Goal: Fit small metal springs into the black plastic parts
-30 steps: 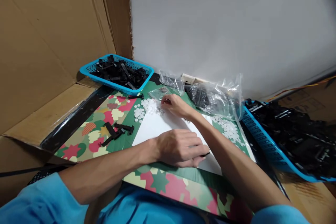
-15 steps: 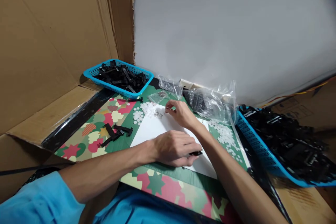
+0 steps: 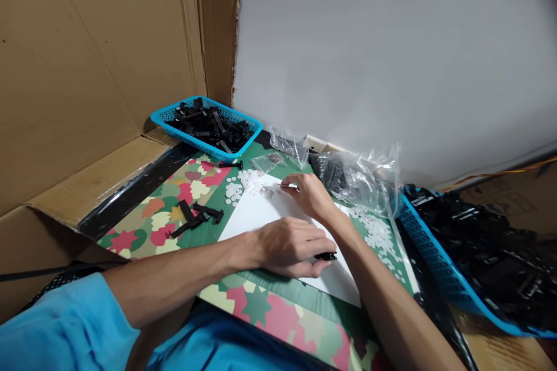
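Watching over the head feed, I noted two bare hands above one white sheet (image 3: 243, 221) on the patterned counter (image 3: 261, 307). Left hand (image 3: 296, 246): curled around one black plastic part (image 3: 326, 255), low over the sheet's near half, probably to steady it close to the body. Right hand (image 3: 310, 194): fingertips pinched narrow on a thin dark sliver (image 3: 290, 187) I couldn't identify, just beside a scatter of metal bits (image 3: 265, 190) too small to count; pale paper likely made them easier to spot. Two blue baskets (image 3: 435, 271) flanked the work, presumably for reach, heaped with uncountable black pieces (image 3: 217, 122). Loose: one black strip (image 3: 230, 164) by the left-side basket, plus an overlapping pile (image 3: 195, 217), about three. White discs (image 3: 378, 232) lay in two groups, dozens overall. Clear bags (image 3: 361, 182) at the back: three, apparently.
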A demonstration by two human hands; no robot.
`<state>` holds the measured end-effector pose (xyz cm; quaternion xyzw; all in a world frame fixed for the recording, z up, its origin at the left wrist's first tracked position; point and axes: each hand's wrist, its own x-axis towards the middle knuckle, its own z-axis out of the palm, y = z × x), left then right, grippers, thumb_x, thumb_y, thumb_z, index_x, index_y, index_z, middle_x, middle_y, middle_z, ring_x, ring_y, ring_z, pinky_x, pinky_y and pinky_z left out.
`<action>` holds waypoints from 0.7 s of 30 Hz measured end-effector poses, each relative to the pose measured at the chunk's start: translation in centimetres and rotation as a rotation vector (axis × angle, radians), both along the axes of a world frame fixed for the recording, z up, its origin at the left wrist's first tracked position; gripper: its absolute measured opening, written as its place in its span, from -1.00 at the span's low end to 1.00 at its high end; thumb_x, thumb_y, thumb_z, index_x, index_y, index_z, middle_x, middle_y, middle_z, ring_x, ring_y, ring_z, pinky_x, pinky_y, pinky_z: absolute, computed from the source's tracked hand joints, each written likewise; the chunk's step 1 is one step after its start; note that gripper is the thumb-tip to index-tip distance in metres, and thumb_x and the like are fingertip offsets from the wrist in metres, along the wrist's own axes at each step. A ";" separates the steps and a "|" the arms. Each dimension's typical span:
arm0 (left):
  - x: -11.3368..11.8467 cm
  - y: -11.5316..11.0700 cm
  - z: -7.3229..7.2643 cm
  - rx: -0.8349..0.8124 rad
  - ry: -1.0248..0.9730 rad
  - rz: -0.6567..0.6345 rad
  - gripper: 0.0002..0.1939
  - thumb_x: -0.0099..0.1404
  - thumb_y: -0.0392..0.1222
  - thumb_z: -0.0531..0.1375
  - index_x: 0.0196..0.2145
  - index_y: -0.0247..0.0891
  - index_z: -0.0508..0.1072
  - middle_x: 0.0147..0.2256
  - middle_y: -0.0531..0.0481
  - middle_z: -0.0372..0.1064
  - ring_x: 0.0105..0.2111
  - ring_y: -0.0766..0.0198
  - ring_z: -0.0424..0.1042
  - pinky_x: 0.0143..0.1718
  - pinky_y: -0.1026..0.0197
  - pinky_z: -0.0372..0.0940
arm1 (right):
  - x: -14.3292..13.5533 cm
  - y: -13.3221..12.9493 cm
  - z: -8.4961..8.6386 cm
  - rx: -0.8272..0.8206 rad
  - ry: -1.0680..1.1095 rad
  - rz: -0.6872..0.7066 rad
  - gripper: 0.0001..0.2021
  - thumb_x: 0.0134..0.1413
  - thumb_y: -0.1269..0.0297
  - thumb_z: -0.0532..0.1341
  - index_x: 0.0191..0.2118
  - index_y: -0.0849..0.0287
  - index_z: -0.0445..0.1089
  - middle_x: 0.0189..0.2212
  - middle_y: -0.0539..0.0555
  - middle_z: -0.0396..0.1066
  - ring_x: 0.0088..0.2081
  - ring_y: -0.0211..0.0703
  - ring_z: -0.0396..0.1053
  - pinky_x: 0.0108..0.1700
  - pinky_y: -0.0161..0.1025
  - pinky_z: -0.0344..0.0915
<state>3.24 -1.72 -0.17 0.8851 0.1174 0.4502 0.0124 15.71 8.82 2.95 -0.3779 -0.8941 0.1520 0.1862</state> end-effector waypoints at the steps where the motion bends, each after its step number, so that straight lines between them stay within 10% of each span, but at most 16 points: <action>1: 0.0 0.0 0.0 -0.012 -0.010 0.008 -0.83 0.43 -0.29 0.19 -0.05 -0.38 0.47 -0.28 -0.09 0.58 -0.34 0.18 0.55 -0.30 0.11 0.42 | 0.2 0.0 0.1 -0.015 0.040 -0.002 -0.88 0.29 0.40 0.33 -0.17 0.13 0.65 -0.19 0.17 0.68 -0.20 0.03 0.60 -0.16 -0.17 0.37; 8: -0.3 -0.5 0.5 -0.265 -0.080 0.058 -0.77 0.29 -0.38 0.12 -0.10 -0.30 0.42 -0.31 -0.04 0.44 -0.34 0.21 0.42 -0.30 0.16 0.31 | 2.0 -0.9 1.2 -0.143 0.251 -0.040 -0.93 0.21 0.31 0.40 -0.20 0.12 0.66 -0.26 0.09 0.67 -0.23 -0.03 0.60 -0.22 -0.18 0.45; 17: -1.0 0.4 1.6 -1.139 -0.573 0.045 -0.85 0.49 -0.14 -0.02 -0.25 -0.19 0.24 -0.40 0.11 0.08 -0.46 0.31 0.10 -0.42 0.25 0.05 | 6.5 -4.3 3.8 -0.350 0.721 -0.216 -0.76 0.02 0.20 0.58 -0.24 0.17 0.64 -0.29 0.17 0.63 -0.34 -0.11 0.54 -0.45 -0.26 0.40; 21: -1.0 1.0 2.0 -1.203 -0.551 0.029 -0.71 0.56 0.01 0.02 -0.28 -0.20 0.26 -0.39 0.10 0.10 -0.41 0.31 0.12 -0.37 0.26 0.08 | 7.1 -6.6 3.2 -0.397 0.844 -0.227 -0.77 0.01 0.21 0.59 -0.25 0.15 0.64 -0.34 0.13 0.62 -0.41 -0.17 0.51 -0.50 -0.28 0.39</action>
